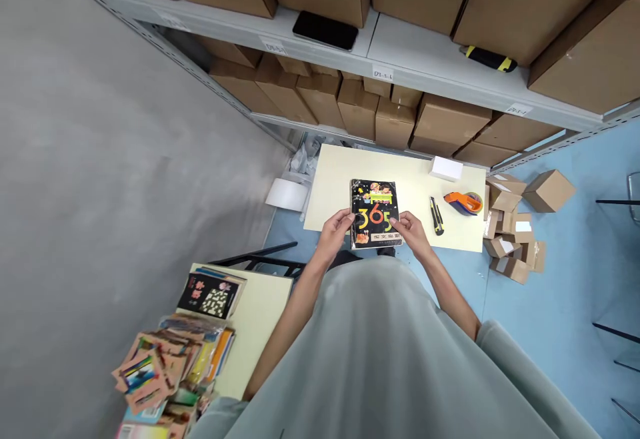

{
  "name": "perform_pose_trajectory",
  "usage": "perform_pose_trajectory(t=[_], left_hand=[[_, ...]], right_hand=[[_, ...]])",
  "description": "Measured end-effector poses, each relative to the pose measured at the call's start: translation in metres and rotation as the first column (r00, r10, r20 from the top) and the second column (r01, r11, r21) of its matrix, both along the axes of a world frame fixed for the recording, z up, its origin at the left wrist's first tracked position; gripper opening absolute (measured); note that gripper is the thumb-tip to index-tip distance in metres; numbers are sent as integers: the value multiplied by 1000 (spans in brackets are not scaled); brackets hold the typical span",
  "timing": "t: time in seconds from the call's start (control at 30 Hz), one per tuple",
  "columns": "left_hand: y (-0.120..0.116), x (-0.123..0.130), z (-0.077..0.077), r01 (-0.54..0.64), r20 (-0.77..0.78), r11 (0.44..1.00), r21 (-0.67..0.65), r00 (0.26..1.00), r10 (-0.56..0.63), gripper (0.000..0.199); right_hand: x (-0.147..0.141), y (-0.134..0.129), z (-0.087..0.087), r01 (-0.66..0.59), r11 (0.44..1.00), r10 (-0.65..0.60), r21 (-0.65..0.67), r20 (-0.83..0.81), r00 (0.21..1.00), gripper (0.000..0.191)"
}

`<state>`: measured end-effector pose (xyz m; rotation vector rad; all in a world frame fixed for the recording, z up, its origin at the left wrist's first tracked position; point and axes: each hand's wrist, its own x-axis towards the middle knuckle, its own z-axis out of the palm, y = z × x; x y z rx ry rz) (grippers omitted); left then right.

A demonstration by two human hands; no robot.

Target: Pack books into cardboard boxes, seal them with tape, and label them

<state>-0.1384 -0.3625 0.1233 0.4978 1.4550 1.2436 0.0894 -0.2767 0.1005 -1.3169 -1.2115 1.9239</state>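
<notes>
A black-covered book (375, 214) with a large, colourful "365" on its front is held up by both hands, above the near edge of the pale yellow table (333, 172). My left hand (336, 231) grips its left edge, thumb on the cover. On the opposite side my right hand (411, 230) pinches the lower right edge, thumb also on the front. The fingers behind the book are hidden. To the right on the tabletop lie a yellow-and-black box cutter (437, 216), an orange tape dispenser (463, 203) and a small white box (447, 169).
Shelves with cardboard boxes (395, 122) rise behind the table; a black phone (325, 30) and another cutter (490, 59) lie on one shelf. Small cartons (515, 225) sit on the floor at right. Stacked books (210, 295) occupy a side table at lower left, beside the grey wall.
</notes>
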Motion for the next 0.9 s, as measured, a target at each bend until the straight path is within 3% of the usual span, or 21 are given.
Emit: perform_pose_trajectory(t=[0.17, 0.33, 0.53, 0.73, 0.9], left_hand=[[30, -1, 7, 2, -14, 1000, 2, 1000, -2, 59], [54, -16, 6, 30, 11, 998, 63, 999, -31, 54], [71, -40, 7, 136, 13, 984, 115, 990, -138, 55], [71, -70, -4, 216, 37, 972, 92, 975, -220, 59], [69, -86, 4, 285, 38, 947, 145, 955, -294, 52]], right_hand=[[0, 32, 6, -12, 1000, 13, 12, -21, 1000, 64], [-10, 45, 18, 9, 998, -11, 54, 35, 999, 63], [-29, 38, 35, 93, 991, -99, 99, 55, 994, 60], [-48, 25, 42, 187, 966, -211, 181, 130, 969, 55], [-64, 16, 37, 275, 956, -284, 100, 96, 954, 66]])
